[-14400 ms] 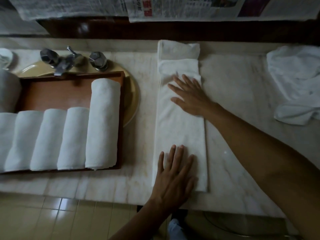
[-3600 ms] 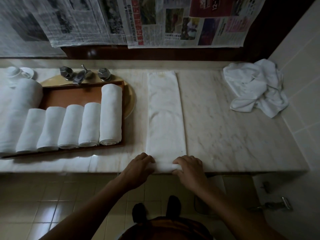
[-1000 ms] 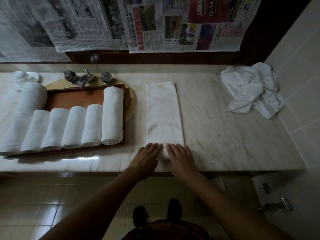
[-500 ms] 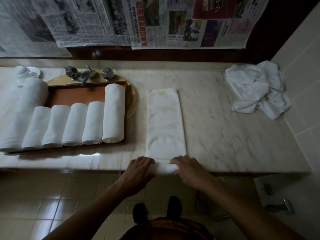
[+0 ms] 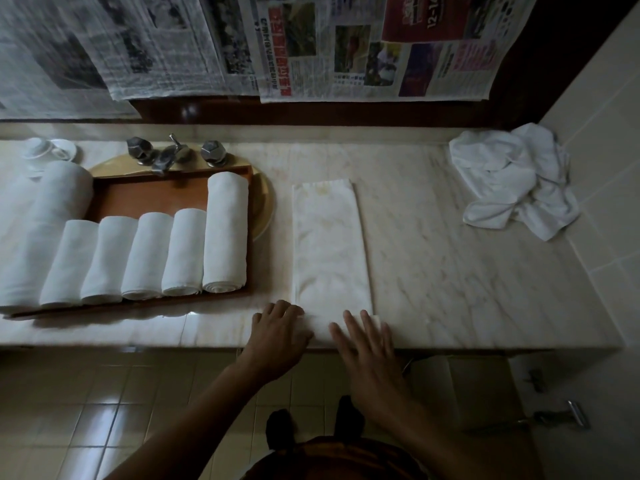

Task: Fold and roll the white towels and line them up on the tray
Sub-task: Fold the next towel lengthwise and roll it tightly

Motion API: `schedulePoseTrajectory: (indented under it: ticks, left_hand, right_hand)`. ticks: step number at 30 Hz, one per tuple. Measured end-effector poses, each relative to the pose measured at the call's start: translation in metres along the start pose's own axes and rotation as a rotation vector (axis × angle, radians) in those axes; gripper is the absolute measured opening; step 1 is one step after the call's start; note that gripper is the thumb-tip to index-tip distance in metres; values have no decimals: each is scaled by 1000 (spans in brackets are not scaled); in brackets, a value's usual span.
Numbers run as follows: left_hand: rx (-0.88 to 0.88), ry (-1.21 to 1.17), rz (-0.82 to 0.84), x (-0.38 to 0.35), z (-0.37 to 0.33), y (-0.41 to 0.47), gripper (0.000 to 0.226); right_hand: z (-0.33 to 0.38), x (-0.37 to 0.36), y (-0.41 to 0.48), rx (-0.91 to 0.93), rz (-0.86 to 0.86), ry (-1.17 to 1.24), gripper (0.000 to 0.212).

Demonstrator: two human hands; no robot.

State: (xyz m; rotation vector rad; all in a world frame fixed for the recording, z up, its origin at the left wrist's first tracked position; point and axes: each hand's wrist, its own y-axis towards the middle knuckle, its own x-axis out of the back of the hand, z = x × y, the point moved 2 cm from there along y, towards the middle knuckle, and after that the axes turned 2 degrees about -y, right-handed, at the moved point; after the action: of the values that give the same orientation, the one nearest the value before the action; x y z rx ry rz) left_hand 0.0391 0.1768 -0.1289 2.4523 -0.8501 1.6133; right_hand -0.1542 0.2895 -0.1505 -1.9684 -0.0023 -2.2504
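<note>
The towel in play is the long folded strip, lying flat on the marble counter just right of the tray, with a small started roll at its near end. On that roll the right hand lies with fingers straight and spread, just pressing down. At the roll's left end the left hand has its fingers bent, but it's too blurry to tell if it's actually pinching cloth. Terry like this is light, soft and floppy, so I'd guess the roll skews or goes loose without even pressure. Best hold is both ends of the roll, palms on top.
</note>
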Motion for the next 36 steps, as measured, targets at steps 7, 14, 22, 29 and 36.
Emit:
schedulePoseTrajectory:
  ticks: [7,14,22,29,36]
  left_hand:
    - [-216,298,-68,-39,-28,-21,92]
    - [-150,256,55,-29,-16,14,86]
    - [-230,183,57,-3,-10,48,66]
    - [-229,41,146,-12,-5,10,66]
    - [-18,-214,61,-14,-2,-1,42]
  right_hand:
    - [-5,10,21,29,42,31,105]
    - [-19,20,61,17,109,24,90]
    - [-36,25,92,56,140,-25,83]
    - [-27,38,56,64,336,93,68]
    - [-26,63,42,-120,362,288,32]
